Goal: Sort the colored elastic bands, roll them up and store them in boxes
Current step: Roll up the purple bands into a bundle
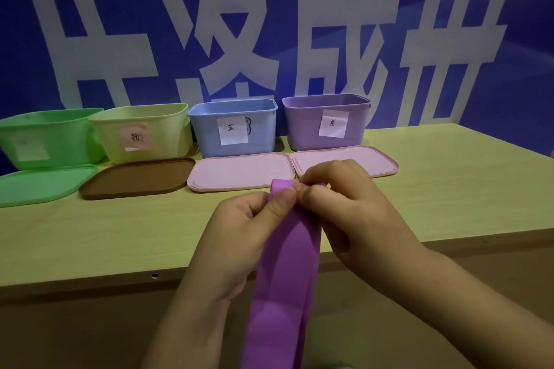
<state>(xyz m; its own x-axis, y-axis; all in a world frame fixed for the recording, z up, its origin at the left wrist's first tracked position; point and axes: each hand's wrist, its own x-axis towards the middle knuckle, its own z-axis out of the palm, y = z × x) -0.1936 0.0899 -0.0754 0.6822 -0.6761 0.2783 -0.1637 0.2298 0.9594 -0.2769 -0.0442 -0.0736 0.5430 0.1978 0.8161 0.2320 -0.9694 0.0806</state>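
Along the far edge of a pale wooden bench, against a blue wall with large white characters, four open plastic boxes stand in a row, each with a paper label on its front. At the far left corner sits a green box, partly cut off by the frame, with a green lid lying flat in front of it. Just beside it is a pale yellow box with a pinkish label, and a brown lid lies in front of that. Next comes a blue box with a white handwritten label, a pink lid flat before it. Rightmost is a purple box, also with a white handwritten label, and a second pink lid lies in front, partly hidden by the hands. Above the near edge of the bench, both hands hold a wide purple elastic band. The left hand curls around the band's left side, its thumb pressing on the top end. The right hand pinches the same top end with curled fingers, where the band folds over on itself. From there the band hangs straight down past the bench's near edge and out of view at the bottom.
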